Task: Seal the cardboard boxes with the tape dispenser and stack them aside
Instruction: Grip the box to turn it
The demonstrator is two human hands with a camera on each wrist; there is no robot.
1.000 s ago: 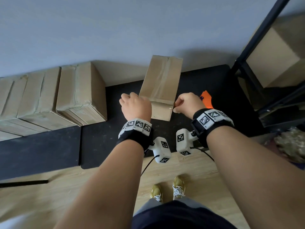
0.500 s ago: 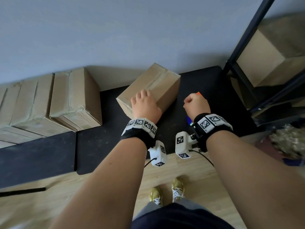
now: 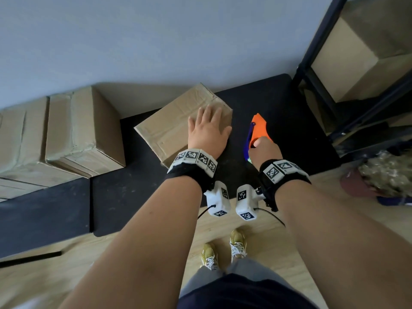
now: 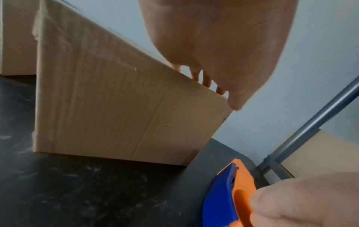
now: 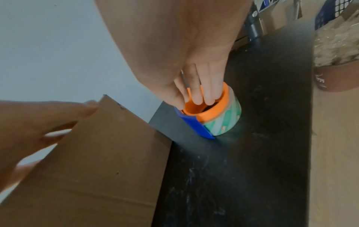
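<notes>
Brown cardboard box (image 3: 178, 128) sits on the black desk (image 3: 124, 197), toward the back edge near the wall, turned at an angle to the desk edges. My left hand (image 3: 206, 132) lies flat on its top, fingers straight and spread, pressing down, not gripping.

Orange-and-blue tape dispenser (image 3: 256, 132) stands just right of the box, apart from it, on the same desk. It carries a roll of green-patterned tape (image 5: 227, 122). My right hand (image 3: 265, 150) has its fingers (image 5: 204, 92) hooked down into the orange core, so it has hold of the dispenser, which rests on the desk surface.

Handling, my read:
- Box: stiff corrugated walls, creased and a bit dented on top. Probably light. Top flaps will likely give under point load, so keep a flat palm near the seam and lift by opposite bottom edges or corners.
- I can't tell what is inside, or whether anything is; flaps are shut, some old tape shows on top.
- Dispenser: rigid plastic, light, smooth. Gripping through the core looks secure. The blue guard (image 5: 196, 126) is presumably the cutter side, so keep fingers off it.

Other containers: taped cardboard boxes (image 3: 73, 134) in a row along the left back of the desk, all closed, contents hidden. Another cardboard box (image 3: 347, 52) sits inside the black metal shelf frame (image 3: 316, 47) at right, also closed. A brown pot (image 5: 338, 76) at the far right holds dry straw-like stuff.
</notes>
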